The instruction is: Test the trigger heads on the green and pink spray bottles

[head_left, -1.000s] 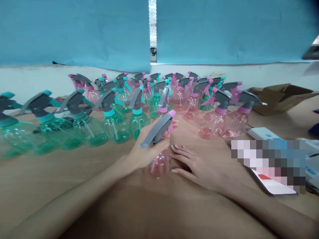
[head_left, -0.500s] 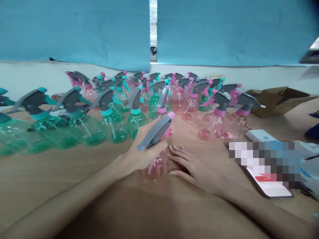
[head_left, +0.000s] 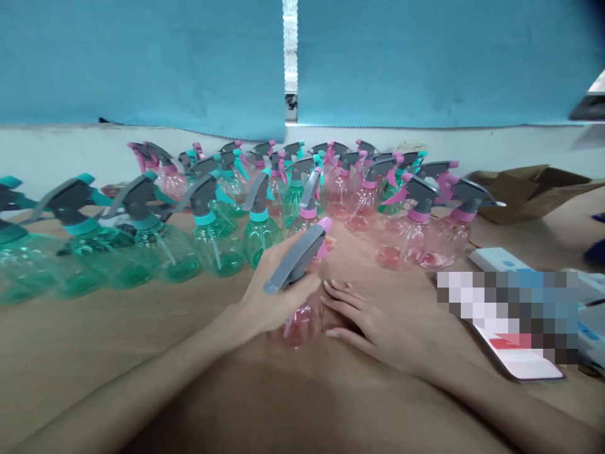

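Observation:
My left hand (head_left: 274,284) is wrapped around the neck of a pink spray bottle (head_left: 299,325) with a grey and pink trigger head. The bottle stands on the wooden table (head_left: 155,328), slightly tilted if at all. Just right of its base, my right hand (head_left: 362,318) lies flat with fingers stretched toward it; whether the fingertips touch the bottle I cannot tell. Directly behind my left hand is another pink spray bottle (head_left: 309,211), partly hidden. To the left runs a row of green spray bottles (head_left: 220,243) with turquoise collars.
Two pink spray bottles (head_left: 401,246) stand to the right, and several mixed ones (head_left: 340,189) crowd the back by the white wall. A phone (head_left: 529,359) with a blurred screen, white and blue boxes (head_left: 501,258) and an open brown paper bag (head_left: 524,195) lie at the right.
The whole view has shifted slightly, with things sitting a little lower and further right. Both hands and the held spray bottle keep nearly the same arrangement.

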The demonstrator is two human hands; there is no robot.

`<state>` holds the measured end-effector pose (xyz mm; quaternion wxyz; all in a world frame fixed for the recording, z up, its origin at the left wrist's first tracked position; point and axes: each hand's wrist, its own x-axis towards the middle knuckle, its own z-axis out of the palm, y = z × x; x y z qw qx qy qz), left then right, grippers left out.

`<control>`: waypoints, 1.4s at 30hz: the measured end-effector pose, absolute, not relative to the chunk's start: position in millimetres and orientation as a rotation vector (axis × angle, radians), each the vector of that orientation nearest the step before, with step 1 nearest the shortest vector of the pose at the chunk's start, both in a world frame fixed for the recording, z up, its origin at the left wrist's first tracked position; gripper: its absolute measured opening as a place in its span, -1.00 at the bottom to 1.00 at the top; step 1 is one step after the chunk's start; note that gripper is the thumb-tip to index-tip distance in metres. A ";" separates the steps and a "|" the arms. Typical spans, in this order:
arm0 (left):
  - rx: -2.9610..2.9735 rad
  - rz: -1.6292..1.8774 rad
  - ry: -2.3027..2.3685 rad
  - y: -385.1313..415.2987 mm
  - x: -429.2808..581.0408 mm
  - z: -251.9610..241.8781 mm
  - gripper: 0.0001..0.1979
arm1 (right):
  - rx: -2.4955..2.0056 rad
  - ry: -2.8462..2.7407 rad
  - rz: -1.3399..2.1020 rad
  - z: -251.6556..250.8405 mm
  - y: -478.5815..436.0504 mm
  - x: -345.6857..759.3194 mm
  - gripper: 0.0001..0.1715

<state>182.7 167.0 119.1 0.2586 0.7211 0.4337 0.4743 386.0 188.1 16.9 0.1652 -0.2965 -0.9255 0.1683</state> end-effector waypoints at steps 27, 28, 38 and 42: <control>1.970 1.253 1.157 185.7 221.9 101.5 -0.48 | -1.032 -2.331 0.390 90.6 165.9 385.7 -0.32; 1.965 1.262 1.145 188.2 224.2 101.6 -0.50 | -1.051 -2.304 0.359 89.2 166.8 383.9 -0.33; 1.932 1.109 1.142 192.0 224.2 113.5 -0.21 | -1.027 -2.251 0.316 98.9 173.4 374.4 -0.49; 1.947 1.106 1.235 175.6 207.3 102.2 -0.17 | -1.044 -2.218 0.321 92.4 182.0 384.6 -0.54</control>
